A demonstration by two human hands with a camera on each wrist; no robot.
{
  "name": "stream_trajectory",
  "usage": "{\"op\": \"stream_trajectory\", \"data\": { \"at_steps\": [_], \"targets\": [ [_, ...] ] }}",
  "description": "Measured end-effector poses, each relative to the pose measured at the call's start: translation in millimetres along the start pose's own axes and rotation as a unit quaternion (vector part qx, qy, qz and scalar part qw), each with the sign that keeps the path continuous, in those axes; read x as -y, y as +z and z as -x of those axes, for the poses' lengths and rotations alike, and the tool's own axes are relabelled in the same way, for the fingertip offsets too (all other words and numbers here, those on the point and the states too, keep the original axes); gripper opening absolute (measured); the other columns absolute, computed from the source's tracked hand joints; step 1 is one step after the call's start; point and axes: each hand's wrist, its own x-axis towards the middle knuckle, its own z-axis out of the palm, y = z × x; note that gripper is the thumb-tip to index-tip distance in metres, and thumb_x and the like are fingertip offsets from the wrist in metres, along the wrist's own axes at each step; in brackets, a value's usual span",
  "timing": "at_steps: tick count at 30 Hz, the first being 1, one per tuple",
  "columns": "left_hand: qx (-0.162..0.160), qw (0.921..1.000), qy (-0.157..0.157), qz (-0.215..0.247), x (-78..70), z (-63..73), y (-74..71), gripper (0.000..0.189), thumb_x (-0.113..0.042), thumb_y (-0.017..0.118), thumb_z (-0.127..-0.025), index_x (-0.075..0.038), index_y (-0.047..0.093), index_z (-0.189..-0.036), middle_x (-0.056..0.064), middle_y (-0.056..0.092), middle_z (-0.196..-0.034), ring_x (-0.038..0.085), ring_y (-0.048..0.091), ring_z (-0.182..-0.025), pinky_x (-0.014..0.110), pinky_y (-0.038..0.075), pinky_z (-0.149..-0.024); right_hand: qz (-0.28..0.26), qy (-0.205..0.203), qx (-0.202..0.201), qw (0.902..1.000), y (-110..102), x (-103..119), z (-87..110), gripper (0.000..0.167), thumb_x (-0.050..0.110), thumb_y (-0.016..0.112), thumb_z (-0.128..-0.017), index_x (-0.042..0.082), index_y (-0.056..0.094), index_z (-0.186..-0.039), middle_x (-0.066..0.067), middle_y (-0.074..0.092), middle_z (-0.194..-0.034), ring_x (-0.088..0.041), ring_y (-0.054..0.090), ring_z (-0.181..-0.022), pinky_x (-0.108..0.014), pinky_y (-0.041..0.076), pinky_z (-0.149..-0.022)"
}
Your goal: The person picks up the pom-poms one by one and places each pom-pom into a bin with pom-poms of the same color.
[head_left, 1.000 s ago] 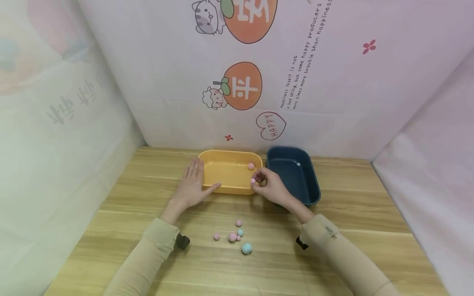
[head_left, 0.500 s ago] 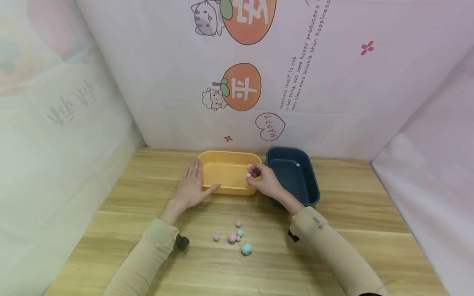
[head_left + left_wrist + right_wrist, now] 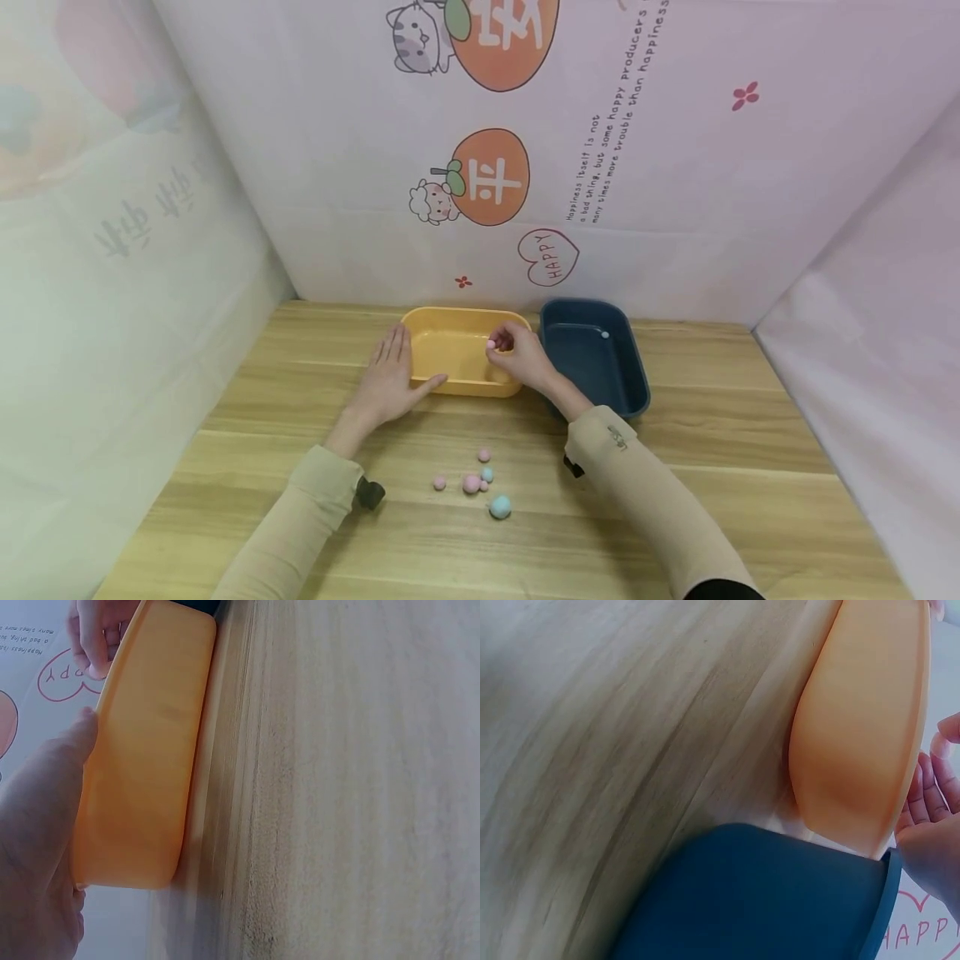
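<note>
A small pink ball (image 3: 491, 344) is pinched between the thumb and fingers of my right hand (image 3: 522, 360), over the right half of the yellow tray (image 3: 472, 388). My left hand (image 3: 384, 385) rests against that tray's left end, fingers straight and thumb along the front rim. In the left wrist view the left thumb lies at the top edge of the yellow wall (image 3: 146, 750). The right wrist view shows my right fingers (image 3: 930, 791) curled past the yellow rim; the ball is not clear there. The larger pink ball inside the tray is hidden behind my right hand.
A dark blue tray (image 3: 588, 362) stands right of the yellow one, with a tiny pale ball (image 3: 605, 335) inside. On the wooden table (image 3: 420, 550) in front lie several pink balls (image 3: 471, 484), a small blue ball (image 3: 487, 475) and a larger blue ball (image 3: 499, 507). A printed cloth (image 3: 637, 267) hangs behind.
My right hand has moved left and slightly away from me, from the yellow tray's right corner to over its inside, still pinching the small pink ball. My left hand has stayed put.
</note>
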Motion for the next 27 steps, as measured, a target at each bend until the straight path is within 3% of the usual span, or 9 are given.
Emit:
{"op": "stream_trajectory", "data": {
  "at_steps": [13,22,27],
  "targets": [
    [-0.007,0.9999,-0.005,0.009,-2.3,3.5,0.6,0.118,-0.076,0.049,-0.105,0.012,0.005,-0.171,0.033,0.004,-0.182,0.048,0.010,-0.172,0.058,0.012,-0.142,0.001,-0.011,-0.009,0.9999,2.5,-4.8,-2.8,0.016,0.005,0.077,-0.096,-0.004,0.069,-0.108,-0.020,0.071,-0.104,-0.032,0.067,-0.100,-0.035,0.054,-0.092],
    [-0.004,1.0000,-0.005,0.007,-2.1,2.8,2.0,0.118,-0.076,0.048,-0.105,0.013,0.006,-0.170,0.034,0.005,-0.182,0.048,0.009,-0.172,0.059,0.011,-0.142,-0.031,-0.001,0.005,0.9995,-2.4,1.9,12.5,0.022,0.007,0.077,-0.099,-0.004,0.068,-0.115,-0.021,0.071,-0.112,-0.034,0.067,-0.106,-0.044,0.056,-0.098],
    [-0.003,0.9999,-0.004,0.012,-1.9,1.0,1.3,0.118,-0.076,0.048,-0.105,0.012,0.006,-0.171,0.032,0.002,-0.182,0.048,0.009,-0.172,0.057,0.009,-0.142,-0.035,-0.020,0.014,0.9991,-4.5,7.6,21.0,0.023,0.008,0.077,-0.100,-0.006,0.069,-0.117,-0.021,0.072,-0.112,-0.034,0.069,-0.106,-0.047,0.058,-0.100]
  ]
}}
